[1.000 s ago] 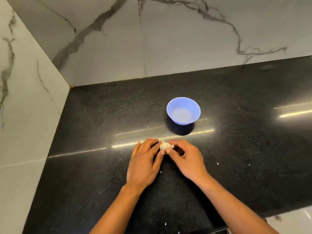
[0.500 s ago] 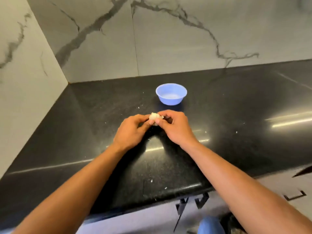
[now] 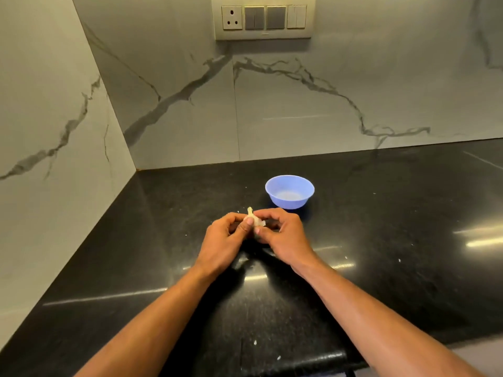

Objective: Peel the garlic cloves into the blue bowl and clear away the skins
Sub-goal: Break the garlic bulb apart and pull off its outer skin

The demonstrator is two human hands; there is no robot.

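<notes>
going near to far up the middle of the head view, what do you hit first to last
skin flecks on the black counter → left hand and right hand gripping the garlic → blue bowl → marble wall → switch panel

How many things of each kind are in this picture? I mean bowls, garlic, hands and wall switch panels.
Blue bowl: 1
Garlic: 1, held between both hands
Hands: 2, left hand and right hand
Switch panel: 1
Total: 5
</notes>
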